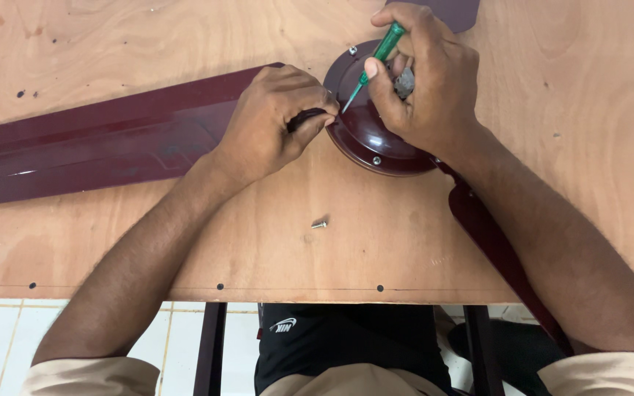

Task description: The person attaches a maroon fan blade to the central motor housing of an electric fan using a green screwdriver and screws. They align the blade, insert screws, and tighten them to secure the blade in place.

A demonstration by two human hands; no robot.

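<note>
Fan hub fastening on the desk (111, 249)

Maroon fan blade (75, 150) lies left of the domed hub (376, 143); left hand (269, 125) clenches a dark part at the hub rim; right hand (427, 81) grasps the green screwdriver (376, 62), tip on hub; judged step: screw driving; loose screw (319, 224) lies near, needing steady alignment.

One head-worn camera looks straight down, close above the plywood table (405, 249) near its front edge.

A plywood table top (420, 242) is seen, marked with small dark spots at its far left. A dark maroon ceiling fan (376, 139) is laid flat on it, one blade (89, 150) stretched to the left. A small loose screw (320, 224) is left near the middle.
</note>
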